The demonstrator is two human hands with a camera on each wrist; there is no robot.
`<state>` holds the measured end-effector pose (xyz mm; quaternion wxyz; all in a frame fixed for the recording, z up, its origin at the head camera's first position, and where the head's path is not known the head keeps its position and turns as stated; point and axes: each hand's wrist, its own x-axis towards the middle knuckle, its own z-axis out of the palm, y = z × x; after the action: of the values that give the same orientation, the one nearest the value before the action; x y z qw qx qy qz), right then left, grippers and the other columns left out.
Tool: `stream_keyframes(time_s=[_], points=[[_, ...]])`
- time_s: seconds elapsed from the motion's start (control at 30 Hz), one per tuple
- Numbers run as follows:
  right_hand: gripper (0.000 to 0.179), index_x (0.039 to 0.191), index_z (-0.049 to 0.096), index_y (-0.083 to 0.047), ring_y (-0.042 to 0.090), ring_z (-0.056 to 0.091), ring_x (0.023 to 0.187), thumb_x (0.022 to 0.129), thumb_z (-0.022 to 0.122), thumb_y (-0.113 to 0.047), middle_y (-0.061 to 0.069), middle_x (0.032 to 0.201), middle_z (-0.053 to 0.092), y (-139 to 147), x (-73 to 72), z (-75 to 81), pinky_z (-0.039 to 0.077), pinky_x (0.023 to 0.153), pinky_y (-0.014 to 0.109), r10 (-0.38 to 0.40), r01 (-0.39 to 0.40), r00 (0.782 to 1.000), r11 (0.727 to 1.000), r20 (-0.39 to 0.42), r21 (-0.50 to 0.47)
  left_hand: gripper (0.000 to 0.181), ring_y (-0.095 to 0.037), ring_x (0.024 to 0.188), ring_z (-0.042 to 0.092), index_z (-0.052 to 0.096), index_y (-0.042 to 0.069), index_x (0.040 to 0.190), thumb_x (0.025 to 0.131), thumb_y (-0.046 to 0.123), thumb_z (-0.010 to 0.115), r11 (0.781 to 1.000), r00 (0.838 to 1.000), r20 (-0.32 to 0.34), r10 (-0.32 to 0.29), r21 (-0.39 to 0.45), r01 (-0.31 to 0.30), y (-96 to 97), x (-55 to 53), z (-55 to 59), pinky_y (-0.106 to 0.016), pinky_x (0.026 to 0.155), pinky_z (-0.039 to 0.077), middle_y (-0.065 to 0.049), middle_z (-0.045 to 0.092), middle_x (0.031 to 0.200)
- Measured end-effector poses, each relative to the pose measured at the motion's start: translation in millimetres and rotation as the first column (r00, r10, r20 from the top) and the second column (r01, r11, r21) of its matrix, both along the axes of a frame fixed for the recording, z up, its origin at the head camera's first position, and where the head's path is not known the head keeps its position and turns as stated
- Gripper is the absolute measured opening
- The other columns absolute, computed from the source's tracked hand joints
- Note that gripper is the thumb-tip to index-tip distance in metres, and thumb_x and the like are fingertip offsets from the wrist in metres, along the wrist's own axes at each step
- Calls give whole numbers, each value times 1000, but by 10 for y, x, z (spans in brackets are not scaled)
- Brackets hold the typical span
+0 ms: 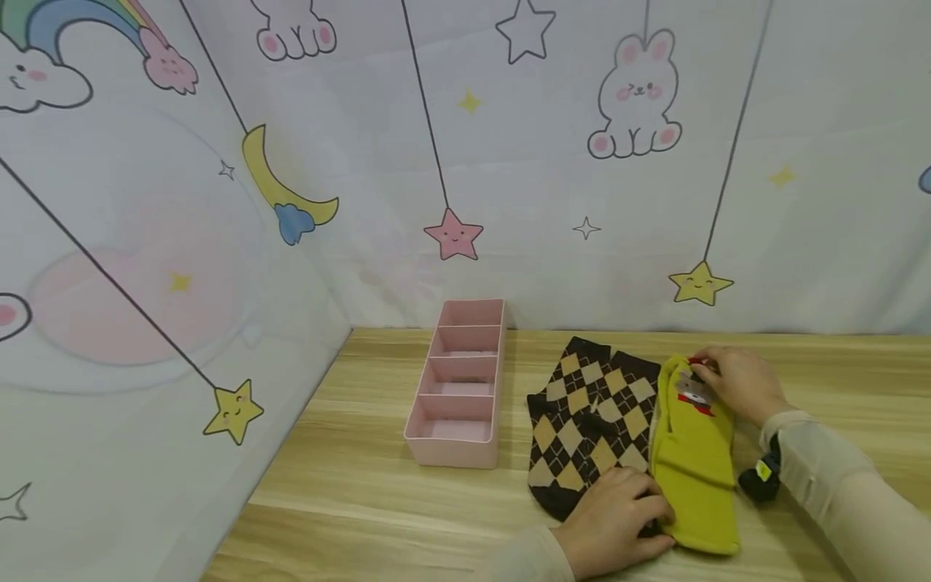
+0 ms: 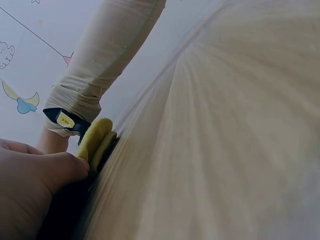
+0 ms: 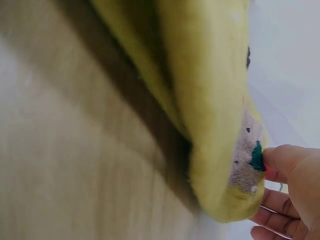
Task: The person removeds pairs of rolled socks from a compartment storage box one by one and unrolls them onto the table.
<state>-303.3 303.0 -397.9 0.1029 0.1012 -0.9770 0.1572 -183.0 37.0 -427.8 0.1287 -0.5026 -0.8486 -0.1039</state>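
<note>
A yellow-green sock (image 1: 694,485) with an animal face near its far end lies lengthwise on the table, looking folded in layers. At that far end my right hand (image 1: 745,384) pinches the fabric; in the right wrist view the thumb presses beside the animal patch and the sock's end hangs slightly raised. My left hand (image 1: 614,521) is at the sock's near left edge, and in the left wrist view its thumb grips the yellow fabric (image 2: 97,137). Directly left lie black and tan argyle socks (image 1: 575,420), spread flat and partly covered by the left hand.
A pink box (image 1: 454,453) with several compartments in a row stands left of the socks. The wooden table (image 1: 327,501) meets a printed cloth backdrop (image 1: 553,178) behind and at the left. A dark wrist device (image 1: 760,477) hangs at the right sleeve.
</note>
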Motion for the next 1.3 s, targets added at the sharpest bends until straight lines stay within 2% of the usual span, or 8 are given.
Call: stream_keyframes(time_s=[0.13, 0.3, 0.47, 0.6, 0.8, 0.87, 1.1, 1.3], points=[[33, 115, 62, 6, 29, 64, 75, 98, 54, -21, 26, 100, 68, 42, 49, 62, 52, 63, 43, -2, 3, 1000, 999, 31, -36, 20, 1, 103, 52, 66, 29, 103, 89, 43, 64, 1000, 1000, -12, -10, 23, 10, 3, 0, -3, -11, 96, 35, 15, 60, 106], [38, 118, 61, 7, 42, 63, 89, 99, 53, -25, 31, 110, 64, 96, 99, 156, 50, 74, 54, -4, 5, 1000, 999, 18, -40, 24, -1, 102, 52, 65, 27, 106, 88, 43, 66, 998, 1000, -24, -13, 54, 14, -6, -2, -20, -12, 95, 36, 13, 60, 106], [32, 108, 67, 5, 41, 62, 90, 95, 59, -23, 26, 101, 67, 92, 113, 198, 50, 77, 55, 17, -17, 1000, 1000, 9, -4, 26, -1, 102, 52, 65, 26, 106, 88, 45, 65, 998, 999, -32, -7, 67, 9, -26, -16, -27, -13, 96, 36, 12, 61, 105], [27, 102, 69, 4, 37, 64, 84, 92, 62, -20, 22, 94, 69, 111, 124, 181, 52, 73, 52, 24, -24, 999, 999, 36, 25, 24, 0, 101, 52, 67, 27, 105, 89, 45, 65, 998, 999, -36, -13, 64, 15, -25, -15, -21, -12, 94, 36, 13, 61, 104], [31, 110, 64, 5, 40, 63, 88, 91, 62, -20, 24, 102, 68, 125, 145, 115, 51, 72, 52, 3, -3, 991, 1000, 132, -1, 19, 1, 99, 52, 68, 29, 102, 89, 42, 65, 997, 999, -26, -41, 57, 42, 0, -3, -20, -9, 93, 34, 15, 61, 101], [33, 112, 63, 6, 41, 63, 87, 91, 62, -20, 25, 102, 67, 112, 137, 93, 51, 71, 52, 1, -2, 990, 1000, 140, 3, 17, 1, 99, 52, 68, 30, 101, 89, 42, 65, 998, 999, -17, -43, 45, 44, -3, 0, -21, -8, 93, 34, 15, 61, 101], [28, 107, 65, 7, 35, 63, 79, 86, 67, -12, 22, 91, 68, 84, 120, 26, 52, 69, 49, 11, -15, 998, 999, 69, 45, 13, 2, 99, 53, 70, 30, 98, 90, 40, 65, 998, 998, -15, -54, 40, 55, 11, 8, -27, -6, 92, 33, 16, 61, 101], [21, 100, 67, 6, 34, 61, 78, 85, 68, -9, 20, 88, 66, 48, 100, 38, 52, 70, 49, 30, -31, 999, 998, 18, 46, 9, 2, 96, 54, 70, 29, 95, 91, 35, 65, 993, 996, -71, -58, 96, 64, 11, 10, -23, -6, 90, 35, 15, 63, 99]])
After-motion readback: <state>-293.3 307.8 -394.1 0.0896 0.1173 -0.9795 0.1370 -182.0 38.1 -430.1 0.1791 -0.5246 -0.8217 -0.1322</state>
